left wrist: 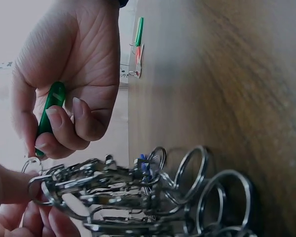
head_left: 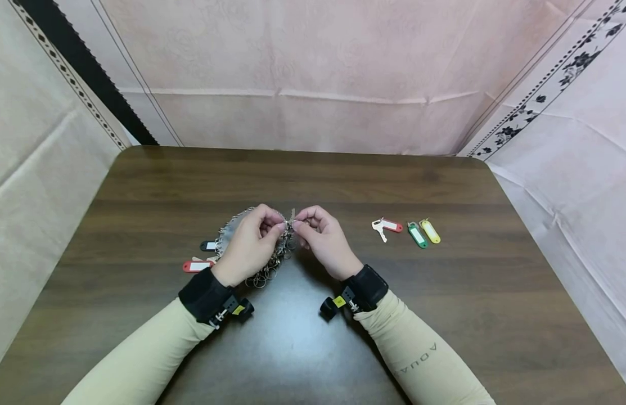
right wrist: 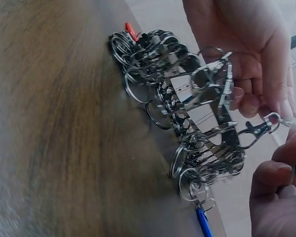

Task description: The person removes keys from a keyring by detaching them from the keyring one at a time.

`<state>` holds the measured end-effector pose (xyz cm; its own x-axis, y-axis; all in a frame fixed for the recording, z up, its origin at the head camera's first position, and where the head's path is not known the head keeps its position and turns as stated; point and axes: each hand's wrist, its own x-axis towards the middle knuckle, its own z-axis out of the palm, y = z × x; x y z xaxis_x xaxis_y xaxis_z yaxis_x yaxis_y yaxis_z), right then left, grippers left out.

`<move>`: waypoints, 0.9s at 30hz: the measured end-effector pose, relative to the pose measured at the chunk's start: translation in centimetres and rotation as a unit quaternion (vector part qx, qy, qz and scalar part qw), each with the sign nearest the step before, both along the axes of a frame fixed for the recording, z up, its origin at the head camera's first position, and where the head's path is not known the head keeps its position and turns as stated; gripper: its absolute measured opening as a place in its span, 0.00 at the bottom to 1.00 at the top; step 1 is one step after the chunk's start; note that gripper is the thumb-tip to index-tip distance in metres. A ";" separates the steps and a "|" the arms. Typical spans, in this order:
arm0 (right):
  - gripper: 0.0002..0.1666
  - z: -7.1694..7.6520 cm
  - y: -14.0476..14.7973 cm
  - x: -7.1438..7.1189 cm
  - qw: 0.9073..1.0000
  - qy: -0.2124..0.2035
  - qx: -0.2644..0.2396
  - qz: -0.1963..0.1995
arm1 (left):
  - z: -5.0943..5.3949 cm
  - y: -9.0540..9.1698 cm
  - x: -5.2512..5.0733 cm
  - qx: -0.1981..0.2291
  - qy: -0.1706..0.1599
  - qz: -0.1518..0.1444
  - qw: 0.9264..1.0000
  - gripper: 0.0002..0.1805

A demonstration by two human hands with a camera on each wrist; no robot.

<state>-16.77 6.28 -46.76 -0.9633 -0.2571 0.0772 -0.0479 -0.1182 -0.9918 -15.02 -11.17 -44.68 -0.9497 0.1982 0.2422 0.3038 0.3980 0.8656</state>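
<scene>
A round metal key ring holder (head_left: 229,232), hung with many clips and split rings, stands on the table under my left hand (head_left: 249,247). My left thumb and fingers pinch a small swivel clasp (right wrist: 257,129) at its rim. Close by on the right, my right hand (head_left: 325,242) holds a green key tag (left wrist: 51,112) in its curled fingers. The tag's small wire ring (left wrist: 31,165) meets the clasp between the two hands' fingertips. Whether ring and clasp are linked is too small to tell. A key blade (head_left: 293,214) shows between the hands in the head view.
A red tag (head_left: 198,266) and a black tag (head_left: 208,246) hang at the holder's left side; a blue tag (right wrist: 203,221) hangs from it too. On the right lie a key (head_left: 379,228) with a red tag (head_left: 392,226), a green tag (head_left: 417,235) and a yellow tag (head_left: 430,231).
</scene>
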 end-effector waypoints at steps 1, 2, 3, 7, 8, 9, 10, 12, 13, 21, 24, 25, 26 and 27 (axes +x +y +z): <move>0.08 0.0 0.0 0.0 1.000 -0.001 0.003 -0.004 | 0.0 0.0 0.1 -0.007 -0.001 -0.003 1.000 0.04; 0.09 0.0 0.0 0.0 1.000 -0.002 0.005 -0.008 | -0.1 0.0 0.1 -0.015 -0.005 -0.006 1.000 0.03; 0.10 0.0 0.0 -0.1 1.000 -0.004 0.007 -0.009 | -0.1 0.0 0.1 -0.022 -0.008 -0.009 1.000 0.03; 0.11 -0.1 0.1 -0.1 1.000 -0.006 0.013 -0.015 | -0.1 0.0 0.2 -0.042 -0.018 -0.019 0.999 0.03; 0.11 -0.1 0.0 -0.1 1.000 -0.003 0.013 -0.016 | -0.1 0.0 0.1 -0.045 -0.019 -0.022 0.999 0.03; 0.11 -0.1 0.0 -0.1 1.000 0.000 0.012 -0.018 | 0.0 0.0 0.1 -0.048 -0.019 -0.025 0.998 0.04; 0.10 -0.1 0.0 -0.2 1.000 0.002 0.011 -0.020 | 0.0 0.1 0.0 -0.053 -0.019 -0.029 0.998 0.04; 0.09 0.0 0.1 -0.2 1.000 0.006 0.009 -0.023 | 0.1 0.1 -0.1 -0.063 -0.019 -0.038 0.997 0.04; 0.10 0.0 0.1 -0.2 1.000 0.008 0.009 -0.024 | 0.1 0.1 -0.2 -0.068 -0.020 -0.041 0.997 0.03; 0.13 0.0 0.2 -0.2 0.999 0.013 0.031 -0.017 | 0.2 0.0 -0.1 -0.092 -0.037 -0.050 0.994 0.04; 0.11 -0.1 0.1 -0.1 0.999 0.003 0.039 -0.015 | 0.2 -0.1 0.0 -0.097 -0.037 -0.041 0.994 0.04; 0.11 -0.1 0.1 -0.1 0.999 0.000 0.040 -0.015 | 0.3 0.0 0.0 -0.097 -0.036 -0.035 0.994 0.04; 0.10 0.0 0.0 -0.1 0.999 -0.004 0.040 -0.014 | 0.3 0.0 0.0 -0.096 -0.034 -0.029 0.994 0.04; 0.09 0.0 0.0 -0.1 0.999 -0.009 0.041 -0.010 | 0.4 0.0 0.0 -0.094 -0.033 -0.021 0.995 0.04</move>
<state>-16.87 6.24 -46.73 -0.9694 -0.2423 0.0394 -0.0317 -0.0356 -0.9989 -14.99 -11.21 -44.28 -0.9525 0.2736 0.1340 0.2679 0.5427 0.7961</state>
